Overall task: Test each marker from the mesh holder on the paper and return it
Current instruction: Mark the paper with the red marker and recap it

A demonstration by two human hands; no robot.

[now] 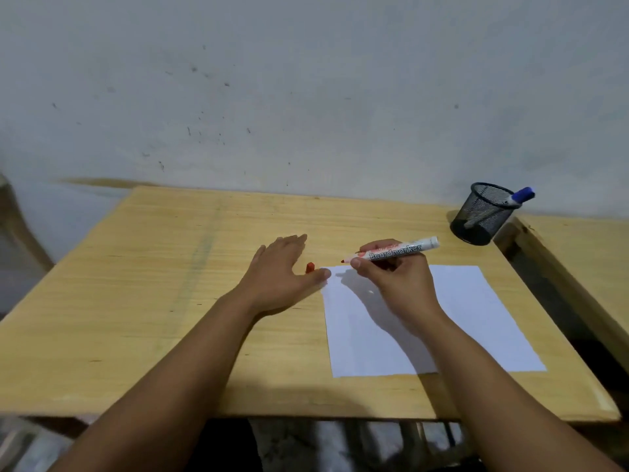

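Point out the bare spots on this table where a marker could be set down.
Free: the table left of the left hand, and the front strip below the paper. Crowded: around the red cap, both hands, and the mesh holder corner.

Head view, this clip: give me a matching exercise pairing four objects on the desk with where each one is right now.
Things:
1. White board marker with red tip
2. Small red marker cap
3. Blue-capped marker
4. White sheet of paper

Places:
A. Standing in the black mesh holder
B. Lying flat on the wooden table, under the right hand
C. Gripped in the right hand, tip uncapped
D. On the table beside the left hand

Pairs: 1-C, 2-D, 3-A, 4-B
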